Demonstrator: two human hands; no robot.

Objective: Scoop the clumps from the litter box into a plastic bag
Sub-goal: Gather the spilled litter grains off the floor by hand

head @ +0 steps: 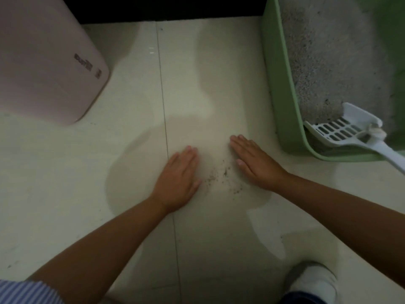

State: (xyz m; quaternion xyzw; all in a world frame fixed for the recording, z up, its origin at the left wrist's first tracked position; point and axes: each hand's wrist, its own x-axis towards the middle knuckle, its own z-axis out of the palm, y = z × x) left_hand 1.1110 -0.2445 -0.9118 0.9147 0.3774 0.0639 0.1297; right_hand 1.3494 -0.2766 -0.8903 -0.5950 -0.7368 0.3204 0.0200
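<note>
A green litter box [282, 91] filled with grey litter [328, 53] stands at the upper right. A white slotted scoop [348, 132] lies in its near corner, with the handle sticking out over the rim to the right. Spilled litter grains [221, 176] are scattered on the pale tiled floor between my hands. My left hand [178, 178] lies flat on the floor to the left of the grains, fingers straight. On their right my right hand [252, 159] also lies flat, fingers together. No plastic bag is in view.
A pink bin-like container [48, 62] stands at the upper left. A white-socked foot [313, 279] rests on the floor at the lower right. A tile joint [166, 128] runs down the floor past my left hand.
</note>
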